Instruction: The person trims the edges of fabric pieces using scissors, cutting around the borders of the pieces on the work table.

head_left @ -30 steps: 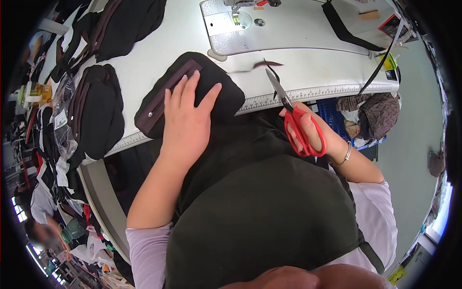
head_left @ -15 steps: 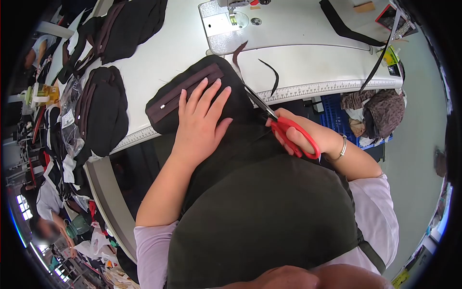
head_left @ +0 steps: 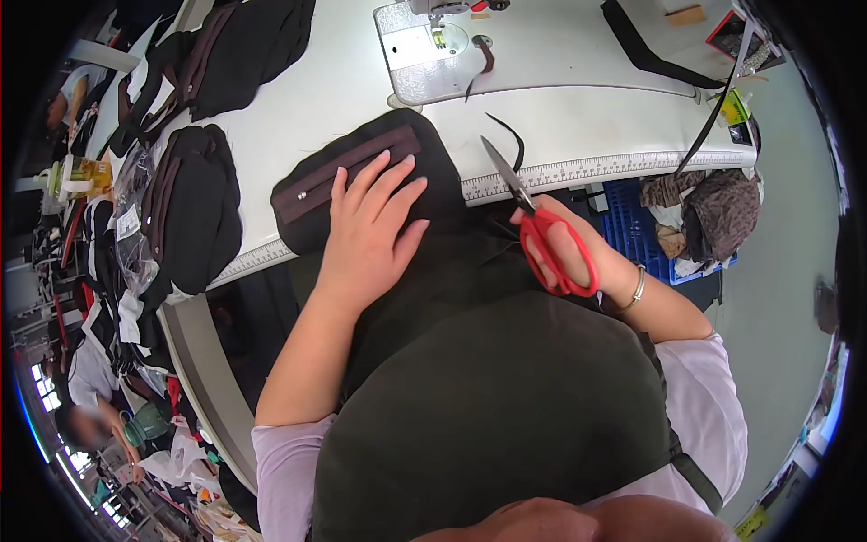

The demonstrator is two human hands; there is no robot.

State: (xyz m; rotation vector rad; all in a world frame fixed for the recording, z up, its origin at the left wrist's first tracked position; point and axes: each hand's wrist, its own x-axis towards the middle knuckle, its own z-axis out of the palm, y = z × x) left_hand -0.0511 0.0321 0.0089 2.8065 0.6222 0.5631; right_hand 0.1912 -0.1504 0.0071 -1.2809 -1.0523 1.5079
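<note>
My left hand (head_left: pixel 370 230) lies with spread fingers on a black fabric piece (head_left: pixel 432 163), the fingertips reaching a dark brown zipper strip (head_left: pixel 361 167) with a small metal pull. Red-handled scissors (head_left: pixel 569 280) are in my right hand (head_left: pixel 578 248), its fingers through the loops. The blades look closed and point up and left, apart from the fabric's right edge. A thin black offcut (head_left: pixel 511 134) lies near the blade tip. Farther back, a brown scrap (head_left: pixel 486 59) rests on the sewing machine bed.
The sewing machine (head_left: pixel 424 50) stands at the back. Dark zippered pieces (head_left: pixel 203 203) are piled at the left, and a black strip (head_left: pixel 646 54) lies back right. A blue crate (head_left: pixel 632 221) holds cloth scraps at the right. Another person (head_left: pixel 90 388) is far left.
The scissors have moved away from the fabric edge, and their blades have come together. The brown scrap has shifted back onto the machine bed. My left hand has barely moved.
</note>
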